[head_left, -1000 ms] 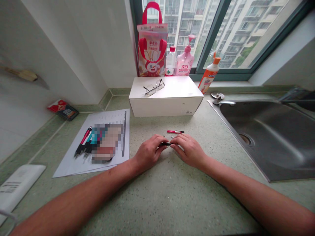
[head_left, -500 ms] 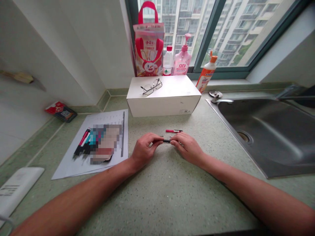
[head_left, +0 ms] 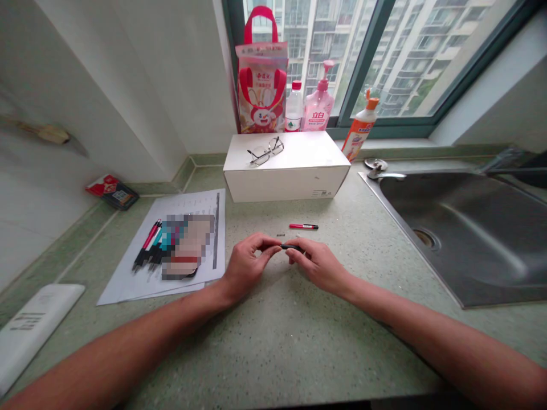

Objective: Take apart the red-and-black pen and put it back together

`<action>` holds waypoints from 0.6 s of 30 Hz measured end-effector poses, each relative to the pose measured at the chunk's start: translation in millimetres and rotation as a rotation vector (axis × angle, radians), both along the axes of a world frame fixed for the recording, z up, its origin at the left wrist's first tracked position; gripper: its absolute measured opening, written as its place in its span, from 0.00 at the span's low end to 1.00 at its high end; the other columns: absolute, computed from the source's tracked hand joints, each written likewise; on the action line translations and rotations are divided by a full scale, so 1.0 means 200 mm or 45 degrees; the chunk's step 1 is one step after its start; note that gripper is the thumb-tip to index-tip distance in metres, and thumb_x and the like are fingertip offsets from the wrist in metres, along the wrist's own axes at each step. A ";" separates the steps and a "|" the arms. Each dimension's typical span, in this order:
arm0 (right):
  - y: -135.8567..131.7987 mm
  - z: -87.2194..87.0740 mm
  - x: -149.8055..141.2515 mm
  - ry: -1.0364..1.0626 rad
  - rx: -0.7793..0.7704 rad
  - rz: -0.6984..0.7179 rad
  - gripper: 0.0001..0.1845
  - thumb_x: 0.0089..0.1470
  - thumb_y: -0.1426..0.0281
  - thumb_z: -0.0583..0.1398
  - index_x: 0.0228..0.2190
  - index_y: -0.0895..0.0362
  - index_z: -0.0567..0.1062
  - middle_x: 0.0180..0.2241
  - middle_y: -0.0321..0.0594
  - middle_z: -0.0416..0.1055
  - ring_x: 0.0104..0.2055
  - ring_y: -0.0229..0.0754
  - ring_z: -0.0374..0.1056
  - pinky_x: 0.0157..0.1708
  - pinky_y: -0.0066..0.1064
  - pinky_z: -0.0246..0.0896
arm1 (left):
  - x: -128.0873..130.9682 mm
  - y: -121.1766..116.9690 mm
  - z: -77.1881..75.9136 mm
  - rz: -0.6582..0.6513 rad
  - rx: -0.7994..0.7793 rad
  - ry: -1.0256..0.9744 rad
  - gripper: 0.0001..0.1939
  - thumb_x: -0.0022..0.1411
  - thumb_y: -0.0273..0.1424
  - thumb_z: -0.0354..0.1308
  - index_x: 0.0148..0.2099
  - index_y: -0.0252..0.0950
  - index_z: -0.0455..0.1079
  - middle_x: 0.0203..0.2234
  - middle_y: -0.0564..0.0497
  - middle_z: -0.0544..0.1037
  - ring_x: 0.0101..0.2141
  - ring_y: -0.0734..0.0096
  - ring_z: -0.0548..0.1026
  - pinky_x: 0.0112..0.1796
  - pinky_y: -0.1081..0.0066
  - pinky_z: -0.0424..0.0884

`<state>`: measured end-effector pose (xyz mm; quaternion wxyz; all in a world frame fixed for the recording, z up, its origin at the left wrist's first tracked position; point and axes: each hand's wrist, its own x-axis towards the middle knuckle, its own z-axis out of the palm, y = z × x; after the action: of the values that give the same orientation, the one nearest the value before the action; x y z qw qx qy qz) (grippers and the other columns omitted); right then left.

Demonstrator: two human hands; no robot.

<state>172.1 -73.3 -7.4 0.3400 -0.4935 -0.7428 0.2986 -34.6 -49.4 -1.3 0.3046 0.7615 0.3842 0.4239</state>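
Observation:
Above the middle of the counter, my left hand (head_left: 247, 263) and my right hand (head_left: 319, 265) meet at a short black pen part (head_left: 291, 246). Its left end sits at my left thumb and fingertips, in a pinch. The fingers of my right hand close around the other end and hide some of it. Just beyond them a red pen barrel (head_left: 303, 226) with a dark end lies on the counter. A tiny spring-like piece (head_left: 280, 234) rests close to my left fingertips.
Papers (head_left: 123, 285) on the left bear several pens (head_left: 147, 245) and a blurred patch. Behind stands a white box (head_left: 282, 185) with glasses (head_left: 265, 152) on top. A steel sink (head_left: 470, 228) is at right, a white power strip (head_left: 38, 330) at lower left.
My right hand's fingers have shifted left along the black pen part and cover more of it. The red barrel and the tiny piece now show uncovered. The view has shifted slightly.

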 end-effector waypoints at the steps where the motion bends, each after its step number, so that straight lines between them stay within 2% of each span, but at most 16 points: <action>1: 0.01 0.01 0.00 0.038 -0.054 0.026 0.18 0.68 0.59 0.53 0.32 0.54 0.77 0.27 0.36 0.74 0.28 0.38 0.68 0.31 0.31 0.61 | 0.01 0.00 0.00 -0.013 0.006 -0.003 0.06 0.66 0.32 0.61 0.39 0.36 0.78 0.31 0.49 0.82 0.32 0.69 0.79 0.36 0.68 0.76; 2: 0.02 0.02 -0.01 0.073 -0.091 0.028 0.23 0.68 0.59 0.52 0.26 0.55 0.75 0.24 0.35 0.73 0.27 0.37 0.67 0.30 0.31 0.60 | 0.02 0.01 0.01 -0.023 0.000 -0.009 0.05 0.66 0.31 0.61 0.39 0.36 0.78 0.31 0.49 0.82 0.32 0.69 0.79 0.36 0.68 0.76; 4: 0.05 0.02 0.00 0.136 -0.123 -0.004 0.23 0.68 0.59 0.52 0.25 0.55 0.74 0.23 0.35 0.72 0.26 0.37 0.67 0.29 0.30 0.60 | 0.05 0.03 0.00 -0.013 -0.034 -0.041 0.04 0.66 0.30 0.62 0.39 0.36 0.78 0.32 0.49 0.82 0.32 0.69 0.79 0.37 0.68 0.76; 7: 0.07 0.01 0.00 0.222 -0.066 -0.088 0.12 0.64 0.62 0.58 0.36 0.55 0.77 0.32 0.39 0.77 0.31 0.39 0.71 0.31 0.31 0.63 | 0.10 0.06 -0.01 0.031 -0.068 -0.101 0.04 0.65 0.30 0.62 0.39 0.35 0.77 0.31 0.49 0.81 0.32 0.70 0.79 0.36 0.69 0.77; 9: 0.06 -0.01 0.01 0.261 -0.005 -0.149 0.11 0.61 0.63 0.60 0.42 0.55 0.77 0.40 0.43 0.78 0.35 0.40 0.72 0.33 0.32 0.65 | 0.11 0.07 -0.03 0.037 -0.044 -0.099 0.05 0.65 0.30 0.62 0.39 0.35 0.77 0.31 0.49 0.81 0.32 0.70 0.78 0.36 0.69 0.76; 10: 0.06 -0.02 0.02 0.259 0.001 -0.157 0.11 0.61 0.62 0.60 0.42 0.55 0.77 0.40 0.43 0.78 0.35 0.40 0.72 0.33 0.32 0.65 | 0.11 0.07 -0.04 0.029 -0.023 -0.086 0.05 0.65 0.30 0.62 0.38 0.35 0.77 0.31 0.49 0.81 0.32 0.70 0.78 0.36 0.69 0.76; 13: 0.05 -0.05 0.03 0.181 -0.033 -0.115 0.14 0.65 0.60 0.56 0.34 0.54 0.78 0.28 0.37 0.76 0.28 0.39 0.69 0.31 0.32 0.63 | 0.10 0.07 -0.06 -0.007 0.043 -0.033 0.04 0.66 0.30 0.62 0.39 0.35 0.77 0.32 0.49 0.80 0.32 0.70 0.77 0.36 0.69 0.74; 15: 0.04 -0.06 0.04 0.157 -0.019 -0.098 0.15 0.66 0.61 0.56 0.33 0.55 0.78 0.26 0.36 0.74 0.28 0.38 0.69 0.31 0.32 0.63 | 0.10 0.06 -0.07 -0.021 0.071 0.007 0.04 0.66 0.29 0.61 0.39 0.36 0.76 0.32 0.49 0.80 0.32 0.70 0.76 0.36 0.68 0.74; 18: 0.05 -0.06 0.05 0.201 0.049 -0.115 0.09 0.62 0.64 0.60 0.40 0.55 0.77 0.37 0.41 0.78 0.32 0.39 0.71 0.31 0.32 0.64 | 0.09 0.06 -0.07 -0.020 0.081 0.055 0.04 0.66 0.29 0.61 0.40 0.35 0.76 0.32 0.49 0.80 0.32 0.70 0.76 0.36 0.68 0.73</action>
<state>181.4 -64.2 -20.0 0.4199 -0.4948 -0.6963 0.3066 -16.2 -36.7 -16.0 0.2754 0.7828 0.3709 0.4168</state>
